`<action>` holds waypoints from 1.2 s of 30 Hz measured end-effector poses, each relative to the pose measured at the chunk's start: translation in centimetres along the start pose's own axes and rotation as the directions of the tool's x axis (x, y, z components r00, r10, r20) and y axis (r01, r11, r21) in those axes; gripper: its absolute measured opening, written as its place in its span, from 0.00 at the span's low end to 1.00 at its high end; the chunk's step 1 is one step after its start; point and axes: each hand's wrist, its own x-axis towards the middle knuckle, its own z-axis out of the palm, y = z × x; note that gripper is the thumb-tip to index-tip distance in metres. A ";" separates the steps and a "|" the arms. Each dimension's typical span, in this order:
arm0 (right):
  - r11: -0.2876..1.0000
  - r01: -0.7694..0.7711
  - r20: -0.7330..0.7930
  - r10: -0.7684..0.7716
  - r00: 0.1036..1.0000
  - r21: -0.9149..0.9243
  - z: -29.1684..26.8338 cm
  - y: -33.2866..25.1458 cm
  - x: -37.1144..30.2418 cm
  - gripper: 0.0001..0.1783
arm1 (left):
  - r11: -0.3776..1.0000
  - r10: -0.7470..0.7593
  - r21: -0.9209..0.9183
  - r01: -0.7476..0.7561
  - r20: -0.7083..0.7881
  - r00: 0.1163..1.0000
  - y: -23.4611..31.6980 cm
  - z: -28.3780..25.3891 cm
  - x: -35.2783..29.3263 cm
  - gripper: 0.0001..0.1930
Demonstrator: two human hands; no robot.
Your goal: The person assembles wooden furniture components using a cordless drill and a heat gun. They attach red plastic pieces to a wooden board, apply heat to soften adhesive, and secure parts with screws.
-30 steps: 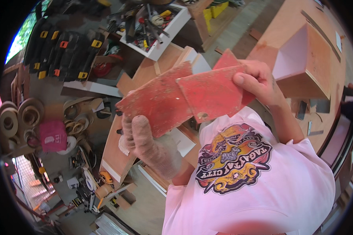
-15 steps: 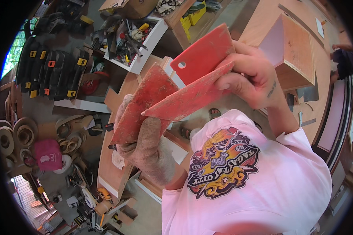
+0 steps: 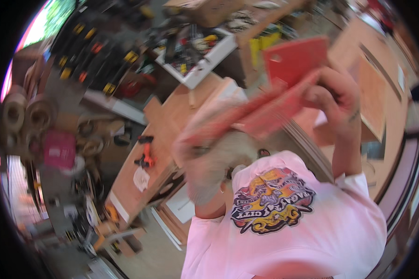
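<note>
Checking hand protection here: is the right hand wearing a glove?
No, the right hand is bare as it grips the red sheets, while the left hand wears a light work glove.

White tray [image 3: 198, 76]: long and shallow, packed with small hand tools, upper middle.
Clamps [image 3: 95, 51]: black bars with orange and yellow grips, in a row at upper left.
Tape rolls [image 3: 21, 116]: brown, stacked at the far left.
Pink container [image 3: 59, 149]: just right of the rolls.
Worktop [image 3: 165, 125]: bare wood, with an orange tool [image 3: 146, 156] and a white rag [image 3: 141, 178] lying on it.
Wooden box [image 3: 370, 100]: open, at the right.
Shirt [image 3: 288, 232]: pink, with a colourful printed graphic.
</note>
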 end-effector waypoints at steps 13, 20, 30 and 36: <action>0.494 -0.826 0.701 0.487 0.521 0.271 13.8 8.7 -9.3 0.12 | 0.910 -0.409 -0.188 0.370 -0.254 0.876 -11.6 -8.9 -6.1 0.27; 0.368 -0.866 0.707 0.509 0.492 0.338 24.3 11.1 -3.6 0.16 | 0.720 -0.235 0.378 0.582 -0.657 0.717 -12.7 -16.2 -5.5 0.28; 0.386 -0.808 0.357 0.751 0.555 0.445 38.7 24.4 16.0 0.32 | 0.457 -0.199 0.588 0.668 -0.664 0.721 -14.3 -32.5 -10.0 0.27; 0.474 -0.841 0.591 0.611 0.527 0.259 46.1 22.8 8.3 0.32 | 0.319 -0.083 0.480 0.817 -0.845 0.528 -15.7 -44.9 -10.9 0.31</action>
